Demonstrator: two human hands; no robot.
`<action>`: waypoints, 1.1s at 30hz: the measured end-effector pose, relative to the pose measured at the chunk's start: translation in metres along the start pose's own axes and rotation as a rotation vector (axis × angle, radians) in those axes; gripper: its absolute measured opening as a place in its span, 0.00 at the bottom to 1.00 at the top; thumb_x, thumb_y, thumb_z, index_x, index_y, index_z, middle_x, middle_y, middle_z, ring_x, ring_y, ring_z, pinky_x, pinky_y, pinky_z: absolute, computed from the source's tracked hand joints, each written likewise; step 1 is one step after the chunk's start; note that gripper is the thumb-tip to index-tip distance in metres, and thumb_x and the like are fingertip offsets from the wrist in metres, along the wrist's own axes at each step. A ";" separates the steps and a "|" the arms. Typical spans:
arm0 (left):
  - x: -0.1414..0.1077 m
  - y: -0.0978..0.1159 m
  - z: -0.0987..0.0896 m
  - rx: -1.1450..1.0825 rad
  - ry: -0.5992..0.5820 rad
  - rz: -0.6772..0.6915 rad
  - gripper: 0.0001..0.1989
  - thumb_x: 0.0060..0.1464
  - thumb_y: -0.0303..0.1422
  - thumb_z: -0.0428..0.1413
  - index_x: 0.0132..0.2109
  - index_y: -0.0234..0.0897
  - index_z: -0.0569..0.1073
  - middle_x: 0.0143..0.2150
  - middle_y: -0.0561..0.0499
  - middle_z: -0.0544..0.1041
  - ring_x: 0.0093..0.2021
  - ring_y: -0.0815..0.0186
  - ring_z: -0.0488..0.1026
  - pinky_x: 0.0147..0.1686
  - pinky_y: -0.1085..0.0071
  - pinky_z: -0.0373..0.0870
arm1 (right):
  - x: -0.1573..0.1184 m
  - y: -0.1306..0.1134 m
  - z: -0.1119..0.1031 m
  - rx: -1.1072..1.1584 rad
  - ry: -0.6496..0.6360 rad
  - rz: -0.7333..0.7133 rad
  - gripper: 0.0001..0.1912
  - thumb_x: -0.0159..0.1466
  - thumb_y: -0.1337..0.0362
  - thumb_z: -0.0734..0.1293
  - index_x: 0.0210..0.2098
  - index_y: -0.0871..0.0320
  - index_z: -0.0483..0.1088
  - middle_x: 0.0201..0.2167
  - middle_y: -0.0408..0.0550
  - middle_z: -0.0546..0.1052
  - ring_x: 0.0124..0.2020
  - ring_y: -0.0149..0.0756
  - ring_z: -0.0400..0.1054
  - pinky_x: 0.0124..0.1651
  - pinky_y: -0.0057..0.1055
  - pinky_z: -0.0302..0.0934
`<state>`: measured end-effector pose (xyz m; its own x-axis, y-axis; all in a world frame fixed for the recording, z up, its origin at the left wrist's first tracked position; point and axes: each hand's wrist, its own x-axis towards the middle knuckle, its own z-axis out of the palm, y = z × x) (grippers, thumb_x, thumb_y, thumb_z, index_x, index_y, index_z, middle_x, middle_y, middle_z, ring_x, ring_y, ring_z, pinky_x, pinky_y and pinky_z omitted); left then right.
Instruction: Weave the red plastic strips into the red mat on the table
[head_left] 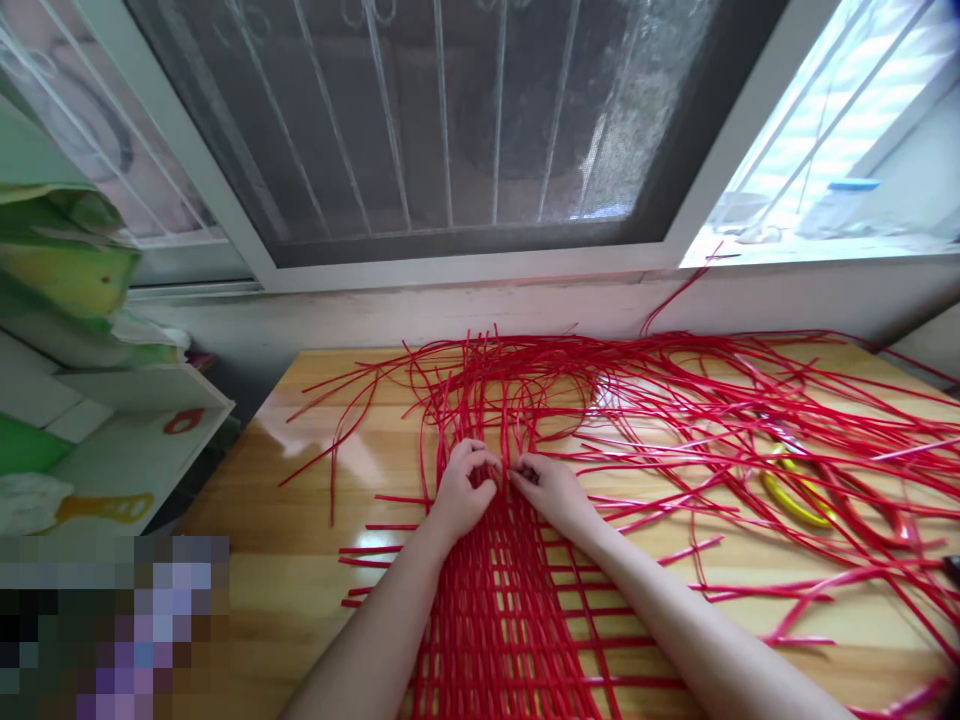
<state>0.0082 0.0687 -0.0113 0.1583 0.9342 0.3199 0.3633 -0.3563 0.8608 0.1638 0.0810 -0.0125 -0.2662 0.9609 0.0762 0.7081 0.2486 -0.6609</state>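
Note:
A red woven mat of thin strips lies on the wooden table, running from the near edge toward the wall. At its far end my left hand has its fingers curled and pinched around red strips. My right hand is just to the right, thumb and fingertips pressed together on a red strip near the middle. The fingertips of both hands almost meet. Loose strip ends stick out past both sides of the weave, and long upright strips continue beyond my hands. Exactly which strips sit between the fingers is hard to make out.
A big tangle of loose red strips spreads across the back and right of the wooden table. Pliers with yellow and red handles lie among them. A window with bars stands behind. At left is a white shelf with a yellow-handled item.

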 end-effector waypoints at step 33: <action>0.007 0.004 -0.012 0.239 -0.121 -0.294 0.07 0.51 0.34 0.48 0.38 0.39 0.66 0.36 0.51 0.72 0.35 0.67 0.69 0.37 0.71 0.63 | -0.004 0.000 0.004 -0.124 -0.040 -0.280 0.05 0.56 0.71 0.58 0.29 0.59 0.65 0.26 0.44 0.68 0.29 0.32 0.60 0.32 0.27 0.53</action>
<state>-0.0002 0.0738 -0.0014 0.1175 0.9930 0.0128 0.6102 -0.0824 0.7879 0.1621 0.0763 -0.0161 -0.4863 0.8477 0.2117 0.6770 0.5188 -0.5221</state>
